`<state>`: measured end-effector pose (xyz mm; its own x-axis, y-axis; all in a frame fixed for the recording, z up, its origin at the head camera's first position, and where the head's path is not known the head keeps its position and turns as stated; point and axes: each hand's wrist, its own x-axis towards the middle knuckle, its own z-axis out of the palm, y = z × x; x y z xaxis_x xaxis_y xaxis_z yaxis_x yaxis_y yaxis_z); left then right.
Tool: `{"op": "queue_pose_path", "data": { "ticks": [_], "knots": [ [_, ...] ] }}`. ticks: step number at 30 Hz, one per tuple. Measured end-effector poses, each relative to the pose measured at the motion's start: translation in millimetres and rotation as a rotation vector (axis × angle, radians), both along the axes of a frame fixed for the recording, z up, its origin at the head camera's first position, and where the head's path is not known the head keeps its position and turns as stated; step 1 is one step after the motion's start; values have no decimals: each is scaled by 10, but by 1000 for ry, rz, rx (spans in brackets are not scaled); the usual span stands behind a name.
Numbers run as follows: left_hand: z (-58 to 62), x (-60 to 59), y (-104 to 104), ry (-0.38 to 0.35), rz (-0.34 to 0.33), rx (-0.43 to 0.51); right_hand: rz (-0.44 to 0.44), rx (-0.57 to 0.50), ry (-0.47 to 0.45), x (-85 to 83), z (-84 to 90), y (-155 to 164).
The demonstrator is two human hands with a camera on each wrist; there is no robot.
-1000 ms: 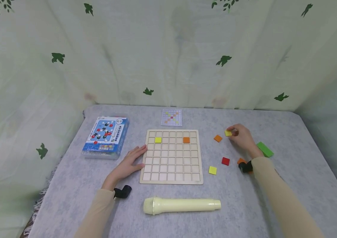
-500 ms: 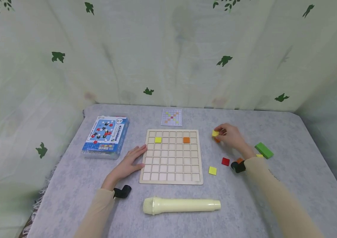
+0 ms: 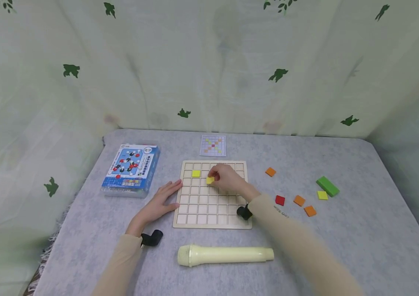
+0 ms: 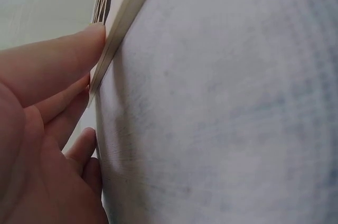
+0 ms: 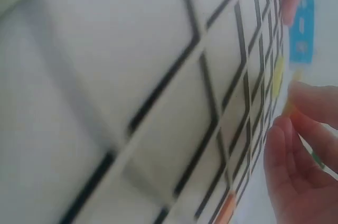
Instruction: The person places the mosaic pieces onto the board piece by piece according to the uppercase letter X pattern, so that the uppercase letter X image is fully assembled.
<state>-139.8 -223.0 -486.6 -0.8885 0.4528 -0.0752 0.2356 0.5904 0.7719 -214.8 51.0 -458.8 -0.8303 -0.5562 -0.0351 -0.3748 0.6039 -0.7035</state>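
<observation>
A wooden grid board [image 3: 203, 209] lies flat on the cloth-covered table. My left hand [image 3: 159, 204] rests at its left edge with fingers extended, and in the left wrist view the thumb [image 4: 87, 42] touches the board's side. My right hand [image 3: 228, 179] pinches a yellow square tile [image 3: 210, 180] between thumb and fingers, just over the upper middle of the grid. Another yellow tile [image 3: 196, 173] sits in an upper-left cell. An orange tile [image 5: 225, 209] in the grid shows in the right wrist view; the right hand hides it in the head view.
Right of the board lie loose orange tiles [image 3: 270, 172], a red tile [image 3: 280, 200], a yellow tile [image 3: 322, 195] and a green block [image 3: 327, 186]. A pattern card [image 3: 213, 146] lies behind the board, a boxed set [image 3: 130, 170] to the left, a cream microphone [image 3: 225, 255] in front.
My right hand has carried the yellow tile leftward from the table's right side to above the board. Its arm now covers where another yellow tile lay. My left hand stays put.
</observation>
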Motion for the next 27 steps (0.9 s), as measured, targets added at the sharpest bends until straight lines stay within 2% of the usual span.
{"op": "queue_pose_path", "data": {
  "ticks": [4, 8, 17, 22, 27],
  "knots": [
    [-7, -3, 2, -8, 4, -2, 33, 63, 29, 22, -28, -186],
    [-12, -4, 4, -8, 5, -7, 12, 109, 47, 25, -45, -278],
    [-21, -5, -5, 3, 5, 10, -30, 120, 27, 21, -31, -294],
    [-35, -9, -4, 15, -6, 14, -94, 35, -5, 14, 22, -49],
    [-23, 4, -1, 14, -3, 17, -224, -2, 4, -60, 57, 524]
  ]
}}
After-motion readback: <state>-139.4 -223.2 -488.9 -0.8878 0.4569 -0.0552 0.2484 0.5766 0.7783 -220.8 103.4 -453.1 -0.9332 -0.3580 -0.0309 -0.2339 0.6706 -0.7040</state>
